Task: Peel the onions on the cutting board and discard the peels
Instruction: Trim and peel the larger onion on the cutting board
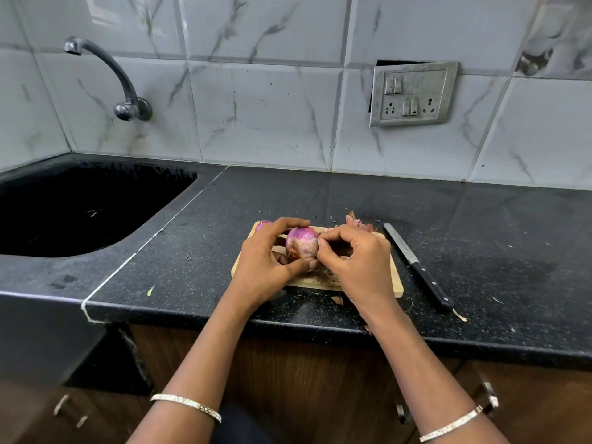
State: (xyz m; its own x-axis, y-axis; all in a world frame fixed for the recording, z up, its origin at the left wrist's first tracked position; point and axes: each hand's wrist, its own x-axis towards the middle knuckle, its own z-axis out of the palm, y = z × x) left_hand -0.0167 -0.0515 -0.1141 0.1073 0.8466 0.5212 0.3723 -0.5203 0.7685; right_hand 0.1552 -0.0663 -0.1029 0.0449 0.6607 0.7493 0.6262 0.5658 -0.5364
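Observation:
My left hand point(267, 264) grips a purple onion point(301, 243) just above a small wooden cutting board point(395, 285) on the black counter. My right hand point(355, 261) pinches at the onion's right side with thumb and fingertips; brown skin still clings low on the onion. A second purple onion point(262, 224) peeks out behind my left fingers at the board's far left corner. Loose peel point(358, 223) lies at the board's far edge, and crumbs of skin lie on the board under my hands.
A black-handled knife point(416, 265) lies on the counter right of the board, blade pointing away. A dark sink point(80, 203) with a wall tap point(123, 91) sits at left. Peel scraps point(337, 299) lie near the counter's front edge. A switch panel point(413, 92) is on the tiled wall.

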